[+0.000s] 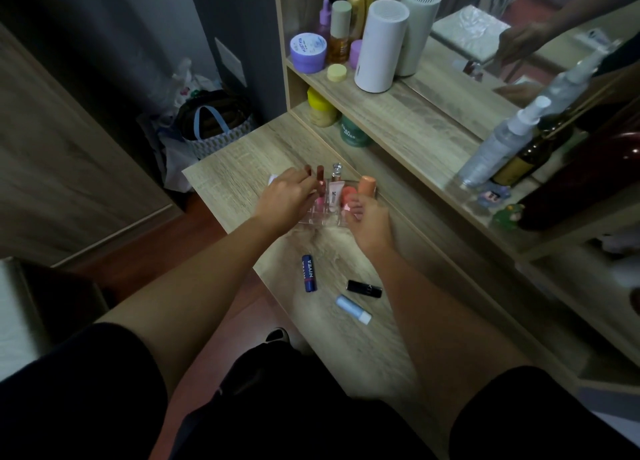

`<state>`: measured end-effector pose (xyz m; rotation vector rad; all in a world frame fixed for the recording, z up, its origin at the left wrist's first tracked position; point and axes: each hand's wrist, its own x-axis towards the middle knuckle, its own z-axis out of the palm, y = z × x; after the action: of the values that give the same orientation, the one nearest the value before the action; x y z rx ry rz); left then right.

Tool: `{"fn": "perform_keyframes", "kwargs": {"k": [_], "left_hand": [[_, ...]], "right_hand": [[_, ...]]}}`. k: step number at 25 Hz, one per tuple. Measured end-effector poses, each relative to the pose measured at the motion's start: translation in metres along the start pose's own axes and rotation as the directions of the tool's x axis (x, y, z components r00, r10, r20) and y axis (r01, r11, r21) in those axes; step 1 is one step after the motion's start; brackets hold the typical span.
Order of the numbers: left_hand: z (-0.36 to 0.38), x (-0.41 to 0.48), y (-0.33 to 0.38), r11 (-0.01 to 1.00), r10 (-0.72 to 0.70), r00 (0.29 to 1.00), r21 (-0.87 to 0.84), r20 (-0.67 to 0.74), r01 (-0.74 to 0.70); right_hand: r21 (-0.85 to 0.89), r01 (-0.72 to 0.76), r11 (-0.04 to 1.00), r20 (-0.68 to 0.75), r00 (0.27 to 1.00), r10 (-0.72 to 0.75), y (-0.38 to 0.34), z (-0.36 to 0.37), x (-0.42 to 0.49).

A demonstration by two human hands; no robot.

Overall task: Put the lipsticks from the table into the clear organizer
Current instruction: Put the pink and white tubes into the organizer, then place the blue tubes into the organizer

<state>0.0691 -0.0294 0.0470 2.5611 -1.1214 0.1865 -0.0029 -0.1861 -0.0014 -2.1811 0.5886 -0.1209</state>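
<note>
Sleeves: 2 black sleeves are seen at the bottom edge, with both bare forearms stretched forward over the table [346, 349].
Loose lipsticks: 3 are left lying flat on the wooden table, near the person and well short of the organizer.
Pale blue stick [353, 309]: it is laid nearest, with a white end pointing right.
Black lipstick [364, 288]: it is laid just beyond the pale blue stick, close to the right forearm.
Nivea stick [309, 273]: a dark blue tube is laid to the left of the other 2, lengthwise away from the person.
Clear organizer [325, 214]: it is set on the table between the 2 hands, and its near compartments are seen through the clear walls.
Left hand [285, 201]: it is held over the organizer's left side, with the fingers curled around a dark red lipstick [320, 179] that stands upright at the fingertips; whether the lipstick is already seated in a compartment cannot be told.
Right hand [369, 222]: it is placed against the organizer's right side with the fingers bent; whether the organizer is gripped or only touched cannot be told.
Organizer contents: a pink tube [335, 195], a peach-capped stick [367, 184] and a silver-topped tube [336, 170] are seen standing upright inside.
Shelf [433, 113]: it is fixed beyond the table, and a white cylinder [379, 46], a purple jar [308, 53] and a spray bottle [498, 148] are stood on it.
</note>
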Motion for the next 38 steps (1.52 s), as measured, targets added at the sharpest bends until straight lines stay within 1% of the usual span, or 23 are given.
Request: {"fn": "perform_keyframes", "kwargs": {"k": [2,5,8,10,14,22,26,28,30,32,34,36,38], "left_hand": [[0.004,-0.016,0.004,0.997,-0.063,0.997,-0.031,0.035,0.064],[0.015,-0.043,0.013,0.985,-0.155,0.977,-0.050,0.146,0.163],[0.027,-0.065,0.021,0.967,-0.226,0.950,-0.068,0.214,0.245],[0.034,-0.075,0.027,0.955,-0.264,0.931,-0.066,0.252,0.288],[0.046,-0.090,0.040,0.948,-0.290,0.902,-0.033,0.319,0.316],[0.061,-0.100,0.051,0.919,-0.358,0.839,-0.004,0.409,0.394],[0.061,-0.101,0.050,0.914,-0.370,0.821,0.012,0.436,0.406],[0.060,-0.101,0.048,0.904,-0.384,0.814,-0.001,0.435,0.427],[0.056,-0.101,0.045,0.877,-0.418,0.806,-0.044,0.418,0.478],[0.048,-0.102,0.040,0.812,-0.479,0.782,-0.138,0.399,0.567],[0.039,-0.100,0.036,0.698,-0.534,0.739,-0.279,0.410,0.659],[0.027,-0.094,0.030,0.610,-0.556,0.724,-0.392,0.408,0.689],[0.017,-0.086,0.023,0.590,-0.558,0.734,-0.437,0.387,0.679]], "right_hand": [[-0.021,0.026,0.999,0.018,1.000,-0.025,0.004,-0.001,-0.011],[0.010,0.085,0.996,0.063,0.994,-0.085,0.015,-0.002,-0.035],[-0.024,0.169,0.985,0.161,0.973,-0.163,0.028,-0.001,-0.062],[-0.034,0.185,0.982,0.215,0.961,-0.173,0.035,-0.001,-0.076],[-0.075,0.223,0.972,0.260,0.945,-0.197,0.046,-0.005,-0.097],[-0.214,0.277,0.937,0.397,0.901,-0.176,0.059,-0.013,-0.125],[-0.261,0.279,0.924,0.397,0.904,-0.160,0.061,-0.009,-0.125],[-0.246,0.275,0.929,0.391,0.906,-0.165,0.058,-0.007,-0.123],[-0.212,0.273,0.938,0.359,0.915,-0.185,0.053,-0.006,-0.119],[-0.191,0.281,0.941,0.323,0.923,-0.210,0.047,-0.004,-0.111],[-0.178,0.272,0.946,0.290,0.933,-0.213,0.042,-0.003,-0.102],[-0.153,0.254,0.955,0.238,0.948,-0.214,0.035,-0.001,-0.090],[-0.089,0.232,0.969,0.168,0.962,-0.215,0.024,0.001,-0.079]]}}
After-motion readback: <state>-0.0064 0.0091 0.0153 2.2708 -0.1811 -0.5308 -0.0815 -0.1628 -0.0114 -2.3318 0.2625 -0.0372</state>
